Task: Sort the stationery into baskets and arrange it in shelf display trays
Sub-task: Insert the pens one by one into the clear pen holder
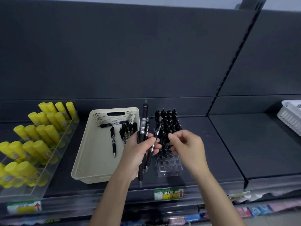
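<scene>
My left hand [138, 152] grips a bunch of black pens [144, 128] upright between a cream basket [84, 154] and a clear pen display tray [169, 165]. Several black pens lie in the basket [113, 141]. The far rows of the tray hold standing black pens [167, 121]; its near holes are bare. My right hand [187, 145] hovers over the tray's middle with fingers loosely curled, thumb and forefinger close together, and I see nothing held in it.
A clear stepped tray [48, 175] of yellow glue sticks [40, 126] stands at the left. A white basket [291, 116] sits at the far right. Price labels [168, 194] run along the dark shelf's front edge. A lower shelf holds packaged goods.
</scene>
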Available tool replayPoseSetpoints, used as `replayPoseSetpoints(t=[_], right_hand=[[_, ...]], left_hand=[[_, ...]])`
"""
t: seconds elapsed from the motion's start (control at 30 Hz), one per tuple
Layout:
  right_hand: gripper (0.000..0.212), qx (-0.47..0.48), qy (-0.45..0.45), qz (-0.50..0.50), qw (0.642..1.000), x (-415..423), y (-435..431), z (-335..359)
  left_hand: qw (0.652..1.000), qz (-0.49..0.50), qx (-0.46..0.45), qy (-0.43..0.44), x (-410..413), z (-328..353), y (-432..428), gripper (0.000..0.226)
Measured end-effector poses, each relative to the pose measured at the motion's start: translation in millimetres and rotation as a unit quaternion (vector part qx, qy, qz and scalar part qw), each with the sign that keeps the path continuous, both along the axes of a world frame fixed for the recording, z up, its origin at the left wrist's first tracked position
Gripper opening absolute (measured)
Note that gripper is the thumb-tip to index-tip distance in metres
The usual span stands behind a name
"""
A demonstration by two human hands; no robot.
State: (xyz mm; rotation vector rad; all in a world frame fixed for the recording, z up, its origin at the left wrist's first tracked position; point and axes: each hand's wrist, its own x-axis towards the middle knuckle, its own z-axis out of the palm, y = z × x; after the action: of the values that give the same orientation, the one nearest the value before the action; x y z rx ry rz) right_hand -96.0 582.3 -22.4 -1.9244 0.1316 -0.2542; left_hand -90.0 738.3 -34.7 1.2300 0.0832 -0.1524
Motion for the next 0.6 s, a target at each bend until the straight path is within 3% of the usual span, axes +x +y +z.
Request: replayPoseSetpoints(t=[0.2,0.4,0.6], right_hand=[[0.024,0.102,0.012,0.076,0.992,-3.3,4.8,16.4],[0.024,0.172,0.023,-0.016,0.985,3.1,-6.4,17.3],[0.012,-0.074,-0.052,-0.113,0.989,8.0,-20.0,9.6]], left_hand=[[0.996,-0.091,0.022,-0.009,-5.2,3.5,-6.8,0.012],[0.998,-0.024,0.059,-0.007,-1.5,0.0,-9.8,0.007],[0.985,0.029,0.165,-0.034,0.9,-10.2,-6.1,0.012]])
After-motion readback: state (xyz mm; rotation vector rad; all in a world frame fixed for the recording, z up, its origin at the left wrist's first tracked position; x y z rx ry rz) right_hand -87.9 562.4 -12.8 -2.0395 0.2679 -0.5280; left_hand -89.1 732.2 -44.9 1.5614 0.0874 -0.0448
